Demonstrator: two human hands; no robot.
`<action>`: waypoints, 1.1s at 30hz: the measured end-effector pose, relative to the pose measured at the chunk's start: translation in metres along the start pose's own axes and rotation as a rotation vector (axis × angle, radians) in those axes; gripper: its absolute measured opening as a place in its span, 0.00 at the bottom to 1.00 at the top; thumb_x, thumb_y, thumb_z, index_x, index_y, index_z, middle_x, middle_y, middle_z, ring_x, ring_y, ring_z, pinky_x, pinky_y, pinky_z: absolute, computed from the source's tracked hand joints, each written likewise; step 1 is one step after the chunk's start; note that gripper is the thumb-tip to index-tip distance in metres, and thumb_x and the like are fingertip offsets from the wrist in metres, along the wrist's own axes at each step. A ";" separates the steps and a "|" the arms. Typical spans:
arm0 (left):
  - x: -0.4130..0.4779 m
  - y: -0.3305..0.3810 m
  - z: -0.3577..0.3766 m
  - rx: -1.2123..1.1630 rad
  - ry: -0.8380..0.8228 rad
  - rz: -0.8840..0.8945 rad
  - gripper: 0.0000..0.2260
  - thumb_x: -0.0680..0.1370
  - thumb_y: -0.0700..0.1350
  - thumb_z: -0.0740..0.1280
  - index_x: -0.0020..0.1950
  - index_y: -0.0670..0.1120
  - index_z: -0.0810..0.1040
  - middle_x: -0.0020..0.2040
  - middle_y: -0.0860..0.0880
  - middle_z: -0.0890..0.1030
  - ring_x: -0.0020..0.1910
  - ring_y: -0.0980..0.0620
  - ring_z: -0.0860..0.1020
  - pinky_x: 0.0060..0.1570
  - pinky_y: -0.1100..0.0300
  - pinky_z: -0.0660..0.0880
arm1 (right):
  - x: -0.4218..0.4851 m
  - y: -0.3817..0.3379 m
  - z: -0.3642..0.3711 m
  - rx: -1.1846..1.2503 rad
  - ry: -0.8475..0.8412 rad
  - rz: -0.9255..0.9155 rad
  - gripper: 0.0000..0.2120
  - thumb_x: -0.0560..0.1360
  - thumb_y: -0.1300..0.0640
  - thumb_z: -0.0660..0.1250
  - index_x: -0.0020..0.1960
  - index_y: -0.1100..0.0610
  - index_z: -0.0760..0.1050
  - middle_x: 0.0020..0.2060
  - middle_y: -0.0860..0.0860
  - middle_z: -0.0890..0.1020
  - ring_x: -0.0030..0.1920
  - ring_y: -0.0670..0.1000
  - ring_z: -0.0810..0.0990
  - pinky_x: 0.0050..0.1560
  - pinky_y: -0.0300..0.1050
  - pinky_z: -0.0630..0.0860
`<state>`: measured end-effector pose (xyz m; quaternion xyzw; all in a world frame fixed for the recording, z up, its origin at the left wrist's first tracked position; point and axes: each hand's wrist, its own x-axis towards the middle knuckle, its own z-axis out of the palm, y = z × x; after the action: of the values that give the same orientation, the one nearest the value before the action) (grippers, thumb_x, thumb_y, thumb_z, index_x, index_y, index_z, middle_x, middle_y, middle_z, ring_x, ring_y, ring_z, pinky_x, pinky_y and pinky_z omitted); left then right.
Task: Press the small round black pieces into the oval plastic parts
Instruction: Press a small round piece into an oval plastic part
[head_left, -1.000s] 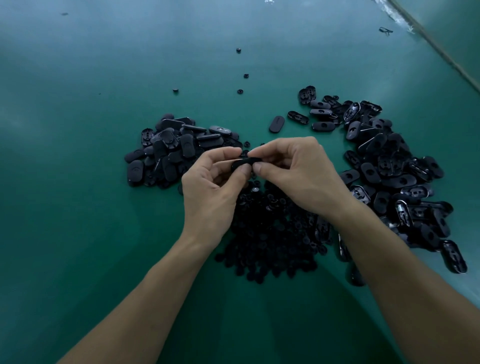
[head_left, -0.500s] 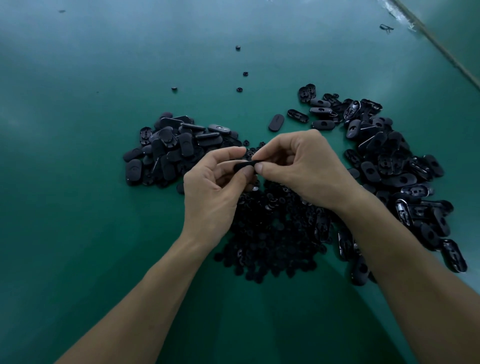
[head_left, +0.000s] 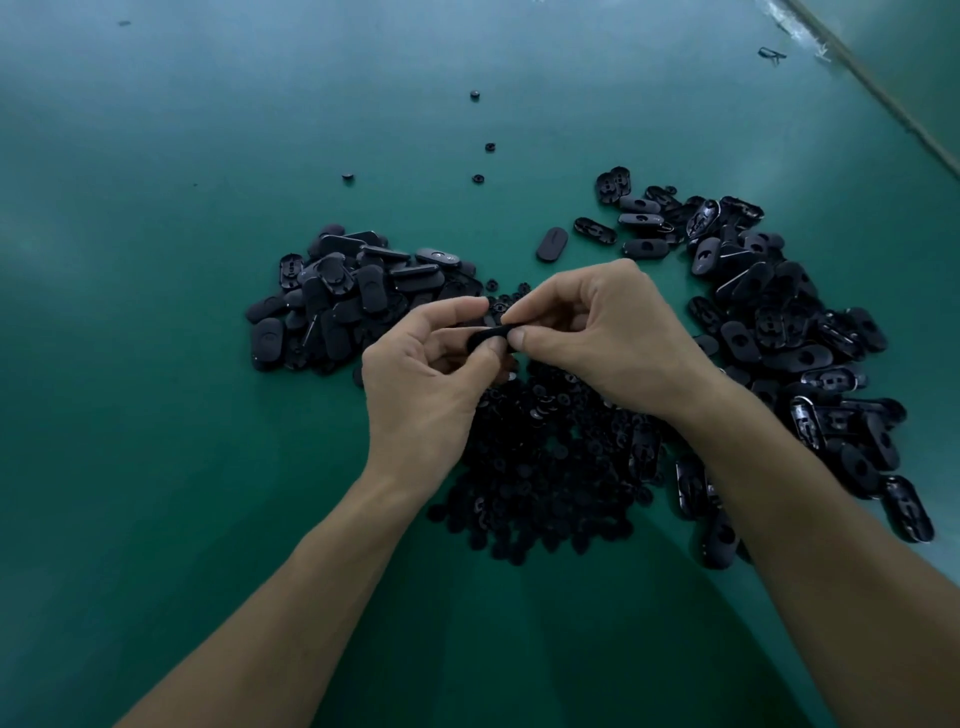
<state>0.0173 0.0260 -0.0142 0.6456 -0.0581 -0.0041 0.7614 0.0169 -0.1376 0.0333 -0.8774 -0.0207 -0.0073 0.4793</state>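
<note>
Black oval part (head_left: 489, 335): pinched between our two hands, above the round pieces (head_left: 545, 457).
Left hand (head_left: 421, 384): our thumb and fingers curl round its left end.
Right hand (head_left: 602, 338): our fingertips pinch its right end.

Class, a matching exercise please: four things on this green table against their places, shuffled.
1. held oval part
2. heap of round pieces
3. lone oval part
4. farthest stray round piece

a. alone, far up the table
b. pinched between left hand and right hand
c. under the hands
d. flat between left oval pile and right oval pile

Pairs: 1-b, 2-c, 3-d, 4-a
</note>
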 end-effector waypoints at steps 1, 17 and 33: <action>0.000 0.000 0.000 0.004 0.013 -0.003 0.13 0.75 0.31 0.73 0.52 0.47 0.81 0.39 0.48 0.86 0.36 0.51 0.85 0.40 0.63 0.80 | 0.000 -0.001 0.000 -0.011 -0.012 0.003 0.06 0.73 0.59 0.76 0.45 0.49 0.85 0.36 0.47 0.86 0.37 0.44 0.84 0.44 0.41 0.81; 0.008 0.001 -0.001 -0.201 0.267 -0.035 0.13 0.82 0.32 0.63 0.66 0.42 0.74 0.52 0.48 0.81 0.51 0.55 0.82 0.49 0.61 0.81 | 0.036 0.051 -0.039 -0.705 0.232 0.339 0.19 0.83 0.60 0.59 0.73 0.57 0.71 0.68 0.59 0.69 0.67 0.62 0.69 0.69 0.53 0.67; 0.004 0.001 0.000 -0.028 0.193 0.049 0.21 0.82 0.33 0.65 0.71 0.51 0.70 0.68 0.55 0.74 0.50 0.51 0.85 0.47 0.62 0.81 | 0.029 0.048 -0.035 -0.405 0.355 0.175 0.07 0.77 0.61 0.71 0.52 0.52 0.83 0.53 0.51 0.83 0.53 0.48 0.81 0.59 0.44 0.78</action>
<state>0.0216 0.0262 -0.0127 0.6306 -0.0003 0.0758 0.7724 0.0484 -0.1919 0.0129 -0.9387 0.1414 -0.1234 0.2891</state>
